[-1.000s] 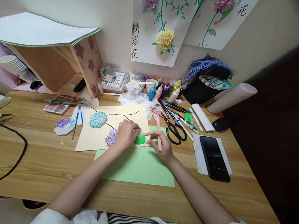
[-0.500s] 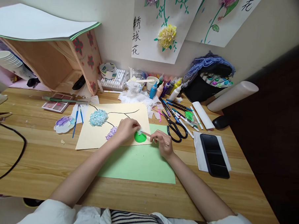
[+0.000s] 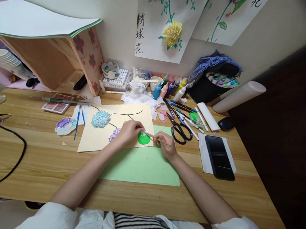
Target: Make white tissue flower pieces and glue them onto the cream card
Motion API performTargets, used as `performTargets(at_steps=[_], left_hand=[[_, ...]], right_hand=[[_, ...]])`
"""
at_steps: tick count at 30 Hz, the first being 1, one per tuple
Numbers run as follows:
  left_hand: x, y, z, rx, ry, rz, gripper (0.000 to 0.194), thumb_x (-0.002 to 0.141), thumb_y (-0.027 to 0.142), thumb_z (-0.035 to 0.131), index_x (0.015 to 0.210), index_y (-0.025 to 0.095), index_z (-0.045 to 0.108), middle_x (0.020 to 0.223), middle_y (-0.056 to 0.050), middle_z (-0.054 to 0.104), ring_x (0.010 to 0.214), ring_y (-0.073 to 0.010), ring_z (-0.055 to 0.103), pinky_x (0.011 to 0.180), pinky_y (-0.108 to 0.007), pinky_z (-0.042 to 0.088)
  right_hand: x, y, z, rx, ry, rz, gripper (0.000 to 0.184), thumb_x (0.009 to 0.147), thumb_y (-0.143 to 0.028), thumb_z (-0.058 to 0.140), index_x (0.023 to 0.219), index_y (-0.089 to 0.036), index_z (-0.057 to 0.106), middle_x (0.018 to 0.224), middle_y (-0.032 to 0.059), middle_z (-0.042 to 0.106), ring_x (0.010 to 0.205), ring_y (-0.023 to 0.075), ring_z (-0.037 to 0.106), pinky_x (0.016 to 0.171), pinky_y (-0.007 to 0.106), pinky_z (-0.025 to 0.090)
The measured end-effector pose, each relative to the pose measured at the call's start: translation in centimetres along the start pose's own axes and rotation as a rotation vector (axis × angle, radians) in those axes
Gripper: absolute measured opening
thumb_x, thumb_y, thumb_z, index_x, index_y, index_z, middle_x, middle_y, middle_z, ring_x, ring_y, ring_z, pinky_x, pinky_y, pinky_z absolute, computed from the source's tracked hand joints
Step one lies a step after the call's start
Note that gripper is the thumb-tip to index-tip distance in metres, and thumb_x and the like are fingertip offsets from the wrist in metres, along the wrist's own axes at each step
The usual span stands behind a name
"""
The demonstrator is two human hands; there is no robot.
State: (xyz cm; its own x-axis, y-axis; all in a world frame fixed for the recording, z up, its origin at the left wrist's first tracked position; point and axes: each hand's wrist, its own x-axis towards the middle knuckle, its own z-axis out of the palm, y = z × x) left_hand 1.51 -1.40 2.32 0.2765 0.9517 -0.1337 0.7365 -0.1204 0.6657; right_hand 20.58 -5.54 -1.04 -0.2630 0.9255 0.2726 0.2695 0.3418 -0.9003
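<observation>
My left hand point(image 3: 132, 131) is closed in a pinch over the cream sheet point(image 3: 89, 143), its fingertips on a small white piece point(image 3: 143, 134) that looks like paper. That piece overlaps the upper edge of a bright green round patch point(image 3: 143, 139). From the right, my right hand point(image 3: 166, 144) grips a thin wooden stick point(image 3: 149, 135), whose tip reaches the white piece. A fluffy blue flower point(image 3: 101, 119) and a purple one point(image 3: 114, 135), partly covered by my left hand, sit on the sheet along drawn black branches. Under it lies a green sheet point(image 3: 140, 168).
Black scissors point(image 3: 179, 132) and several pens lie right of the sheets, with a phone point(image 3: 219, 158) farther right. Paint bottles point(image 3: 180, 93) and torn white tissue point(image 3: 133, 99) line the back. A palette point(image 3: 65, 126) and brushes point(image 3: 78, 123) are at left.
The stick's tip and the white piece have shifted slightly at the green patch. Both hands keep nearly the same places; the whole view has tilted a little.
</observation>
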Motion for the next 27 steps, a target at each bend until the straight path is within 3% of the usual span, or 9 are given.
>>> performTargets(at_steps=[7,12,15,22,27], left_hand=[[0.1,0.0,0.0,-0.039,-0.016,0.004,0.020,0.079,0.028,0.053,0.082,0.019,0.070,0.084,-0.004,0.071,0.078,-0.0175,0.062,0.068,-0.025,0.043],[0.1,0.0,-0.1,-0.041,-0.019,-0.003,0.020,0.079,0.028,0.053,0.082,0.018,0.070,0.083,-0.004,0.071,0.077,-0.0174,0.062,0.068,-0.025,0.043],[0.0,0.1,-0.2,-0.044,-0.021,-0.006,0.020,0.079,0.028,0.053,0.082,0.017,0.070,0.084,-0.005,0.071,0.077,-0.0173,0.062,0.068,-0.025,0.043],[0.1,0.1,-0.3,-0.056,-0.026,-0.007,0.020,0.079,0.028,0.053,0.081,0.017,0.070,0.084,-0.004,0.071,0.078,-0.0175,0.062,0.068,-0.025,0.043],[0.1,0.0,-0.2,-0.071,-0.032,-0.008,0.020,0.079,0.029,0.053,0.082,0.017,0.069,0.084,-0.004,0.071,0.077,-0.0171,0.062,0.069,-0.024,0.044]], right_hand=[[0.9,-0.8,1.6,-0.166,0.058,-0.087,0.045,0.095,-0.040,0.025,0.058,-0.022,0.044,0.055,0.0020,0.047,0.055,0.0152,0.047,0.058,0.030,0.037],[0.3,-0.6,1.8,-0.087,0.132,-0.043,0.047,0.096,-0.040,0.023,0.058,-0.022,0.044,0.054,0.0019,0.049,0.052,0.0147,0.047,0.056,0.030,0.039],[-0.1,-0.4,1.8,-0.096,0.171,-0.107,0.047,0.096,-0.038,0.023,0.058,-0.022,0.046,0.053,0.0020,0.049,0.052,0.0145,0.047,0.055,0.030,0.039],[0.3,-0.5,1.9,-0.125,0.113,-0.141,0.044,0.096,-0.035,0.024,0.059,-0.022,0.045,0.054,0.0014,0.048,0.052,0.0136,0.047,0.056,0.028,0.038],[0.3,-0.4,1.9,-0.128,0.151,-0.179,0.043,0.096,-0.030,0.027,0.059,-0.020,0.044,0.052,0.0004,0.047,0.051,0.0123,0.047,0.055,0.027,0.037]])
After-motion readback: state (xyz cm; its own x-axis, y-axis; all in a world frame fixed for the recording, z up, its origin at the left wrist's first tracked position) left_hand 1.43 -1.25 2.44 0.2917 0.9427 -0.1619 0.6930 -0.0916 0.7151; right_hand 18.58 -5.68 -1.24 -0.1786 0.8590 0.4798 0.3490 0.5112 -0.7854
